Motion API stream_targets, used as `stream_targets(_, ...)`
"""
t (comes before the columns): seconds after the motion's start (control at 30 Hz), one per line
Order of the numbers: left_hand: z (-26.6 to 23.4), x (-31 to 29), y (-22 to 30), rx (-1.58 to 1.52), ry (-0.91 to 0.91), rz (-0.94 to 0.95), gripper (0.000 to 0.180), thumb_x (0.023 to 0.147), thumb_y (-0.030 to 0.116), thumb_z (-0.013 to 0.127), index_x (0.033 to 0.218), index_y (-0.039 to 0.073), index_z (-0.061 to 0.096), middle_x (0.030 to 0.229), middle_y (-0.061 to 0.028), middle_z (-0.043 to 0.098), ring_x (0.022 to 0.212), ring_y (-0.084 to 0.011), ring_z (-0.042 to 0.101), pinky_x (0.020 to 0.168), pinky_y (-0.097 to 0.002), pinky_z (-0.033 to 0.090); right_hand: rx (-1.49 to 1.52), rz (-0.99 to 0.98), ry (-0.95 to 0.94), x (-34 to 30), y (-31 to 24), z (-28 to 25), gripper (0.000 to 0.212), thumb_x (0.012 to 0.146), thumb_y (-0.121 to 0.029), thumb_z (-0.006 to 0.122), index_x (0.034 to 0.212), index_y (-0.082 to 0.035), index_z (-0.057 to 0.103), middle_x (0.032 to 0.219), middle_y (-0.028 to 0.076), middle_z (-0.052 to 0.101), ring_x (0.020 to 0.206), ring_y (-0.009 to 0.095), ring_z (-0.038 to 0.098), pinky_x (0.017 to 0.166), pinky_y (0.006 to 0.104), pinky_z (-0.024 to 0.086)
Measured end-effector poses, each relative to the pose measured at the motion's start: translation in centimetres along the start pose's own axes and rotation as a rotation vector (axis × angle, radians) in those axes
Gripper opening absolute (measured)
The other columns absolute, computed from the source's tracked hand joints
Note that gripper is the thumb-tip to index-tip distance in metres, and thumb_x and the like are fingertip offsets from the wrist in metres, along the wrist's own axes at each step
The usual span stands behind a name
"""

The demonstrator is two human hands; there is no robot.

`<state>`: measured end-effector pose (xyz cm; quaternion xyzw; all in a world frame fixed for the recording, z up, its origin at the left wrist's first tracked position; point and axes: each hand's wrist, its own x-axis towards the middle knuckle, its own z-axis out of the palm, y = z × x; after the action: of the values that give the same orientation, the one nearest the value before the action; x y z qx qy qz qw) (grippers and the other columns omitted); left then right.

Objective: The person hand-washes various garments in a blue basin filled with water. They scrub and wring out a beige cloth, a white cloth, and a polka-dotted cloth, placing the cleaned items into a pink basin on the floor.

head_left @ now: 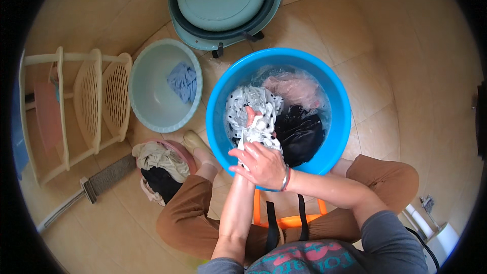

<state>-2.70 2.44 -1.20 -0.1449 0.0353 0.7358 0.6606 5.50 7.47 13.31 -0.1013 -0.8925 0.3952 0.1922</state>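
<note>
The left hand (250,117) is mostly buried in the white spotted garment (252,111), fingers closed around a bunched fold of it. The right hand (263,165) lies across that left wrist, fingers (242,154) curled and pressing the same cloth near the blue basin's (341,122) front rim. Just right of the fingers, a black garment (300,133) and a pink one (297,89) soak in the water. Far left of the fingers stand a cream rack (89,101), a pale bowl (147,101) with blue cloth (182,81), and a small heaped basket (162,165). Tan floor tiles (375,101) lie bare to the right.
</note>
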Motion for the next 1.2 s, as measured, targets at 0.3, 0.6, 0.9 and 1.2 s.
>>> stream_targets(0.3,3.2,1.3,-4.2,0.372,0.789,0.477,0.033,0.099,0.027,0.044,0.112,0.001,0.059,0.105,-0.0095,0.066,0.095,-0.0211,0.064,0.082,-0.034,0.052,0.038,0.478,0.055,0.8,13.7,2.7,0.021,0.087,-0.021,0.054,0.074,-0.005,0.061,0.07,0.019,0.061,0.068,0.039,0.061,0.055,0.0457,0.048)
stream_targets(0.6,-4.7,-1.5,-2.3,0.137,0.212,0.394,0.029,0.096,0.032,0.052,0.084,0.008,0.062,0.073,-0.0002,0.06,0.067,-0.0137,0.06,0.06,-0.0287,0.049,0.09,0.112,-0.035,-1.7,4.2,3.6,0.01,0.084,-0.015,0.055,0.076,-0.009,0.058,0.066,0.011,0.057,0.057,0.031,0.06,0.05,0.0396,0.048)
stream_targets(0.9,3.7,-0.1,-4.0,0.471,0.775,0.424,0.052,0.096,0.044,0.045,0.13,0.005,0.045,0.126,-0.0078,0.056,0.114,-0.0226,0.055,0.093,-0.0437,0.045,0.678,0.758,0.053,-0.9,17.5,0.3,0.017,0.09,-0.019,0.058,0.095,-0.004,0.063,0.09,0.009,0.066,0.09,0.019,0.063,0.079,0.0323,0.048)
stream_targets(1.2,6.8,-3.2,-2.5,0.472,0.689,0.209,0.027,0.089,0.016,0.057,0.113,0.003,0.057,0.105,-0.0088,0.063,0.101,-0.0224,0.062,0.089,-0.0369,0.051,0.522,0.46,-0.42,-0.7,2.8,-7.1,0.045,0.084,-0.012,0.059,0.127,-0.006,0.049,0.115,0.02,0.061,0.103,0.029,0.063,0.089,0.0366,0.049)
